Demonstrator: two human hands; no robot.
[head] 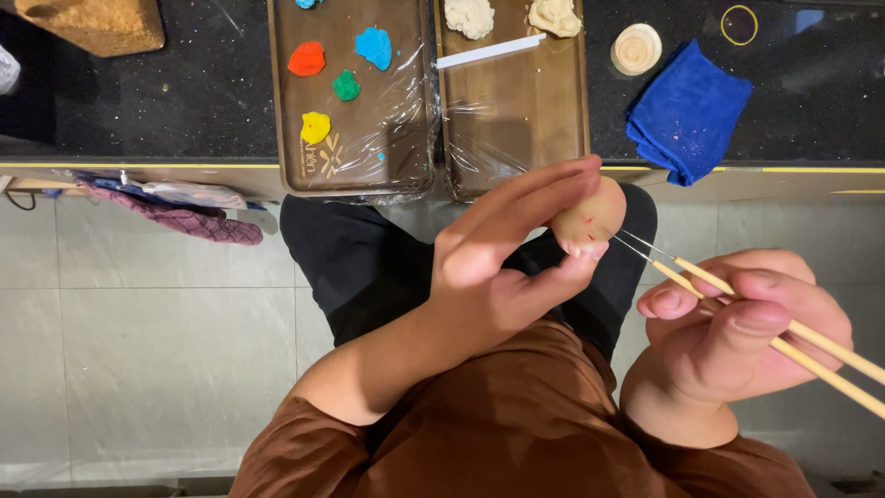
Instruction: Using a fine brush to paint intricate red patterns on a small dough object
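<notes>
Two wrapped trays (512, 111) on a dark counter (184, 92), coloured dough dabs (346, 60) in one. Left hand (502, 263) closed round a pale dough ball (590, 217) above the lap. Right hand (737, 337) gripping two sticks (737, 295), metal tips touching the ball.

Soft, even indoor light falls from above me, moderately bright. The plastic wrap (406, 111) over the trays throws pale glare streaks near twelve o'clock. The black counter (203, 92) at eleven o'clock stays dark, flecked with tiny speckles. My left hand (498, 267) is sharp; my right hand (747, 332) at four o'clock looks slightly soft. Straight lines bow mildly toward the frame edges.
</notes>
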